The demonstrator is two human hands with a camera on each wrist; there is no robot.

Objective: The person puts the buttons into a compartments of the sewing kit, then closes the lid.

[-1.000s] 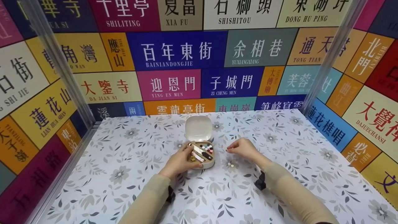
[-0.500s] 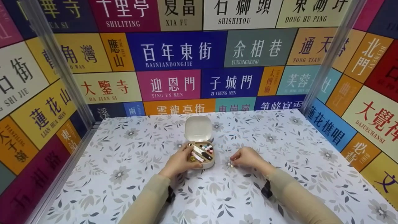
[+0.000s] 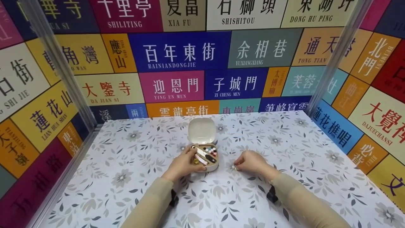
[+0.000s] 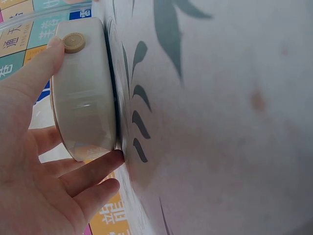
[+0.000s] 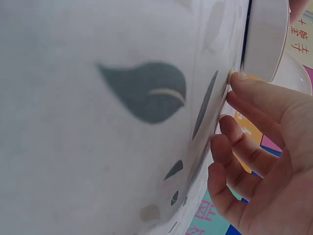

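A small cream sewing kit box (image 3: 210,167) stands on the table with its lid (image 3: 202,131) raised. Inside lie a white and black seam ripper-like tool (image 3: 204,153), coloured bead-like heads (image 3: 212,151) and a small gold piece (image 3: 196,161). My left hand (image 3: 182,164) grips the box from the left. In the left wrist view its thumb lies by the round tan clasp (image 4: 74,43), fingers behind the box. To the right, my right hand (image 3: 251,163) is down at the tabletop. Thumb and forefinger pinch a tiny yellowish thing (image 5: 231,76), too small to identify; the other fingers are bent.
A white floral cloth (image 3: 126,196) covers the table, its printed flowers and leaves easily mixed up with small items. Panels with colourful place-name signs (image 3: 180,50) stand behind and at both sides. Clear corner posts (image 3: 329,60) rise at the back corners.
My right hand has come down and slightly nearer to me, onto the cloth beside the box, and has barely moved in the last half second. The left hand and box have stayed put.
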